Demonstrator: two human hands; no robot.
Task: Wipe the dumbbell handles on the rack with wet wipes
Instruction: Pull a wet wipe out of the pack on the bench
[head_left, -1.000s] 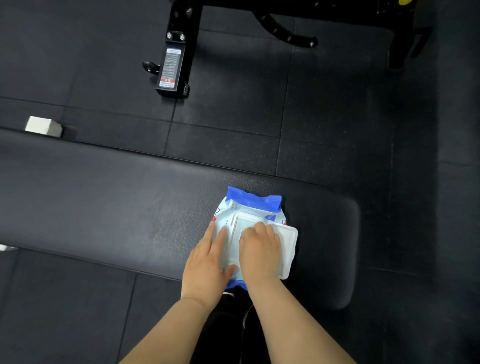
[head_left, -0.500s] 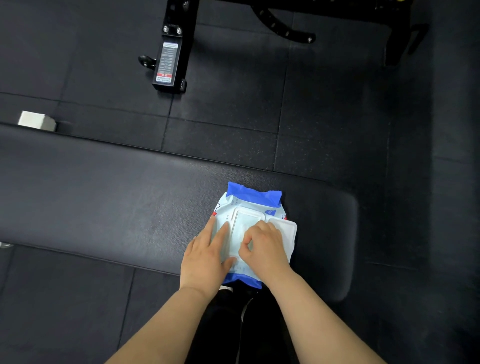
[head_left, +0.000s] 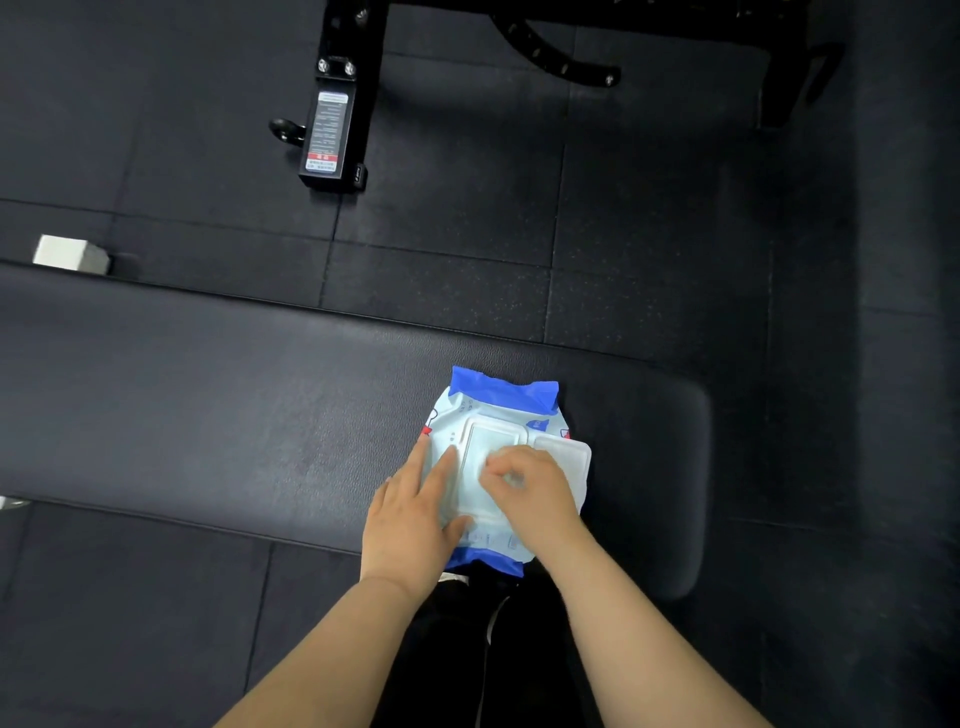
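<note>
Since a second ago, the right hand (head_left: 524, 488) has curled from lying flat on the pack (head_left: 498, 415) into a pinch at the opening under the flipped-back lid (head_left: 563, 452), fingertips together, apparently gripping a wipe, though motion blur hides it. Left hand (head_left: 415, 514) stays open, palm and spread fingers pressing the pack's left side onto the surface (head_left: 208, 405), likely so the pack does not lift when the wipe is pulled. Its lid hangs to the right, clear of the opening. No dumbbells or rack show here; only a black frame (head_left: 337, 104) stands on the floor (head_left: 467, 218) beyond, so wiping has not begun.
</note>
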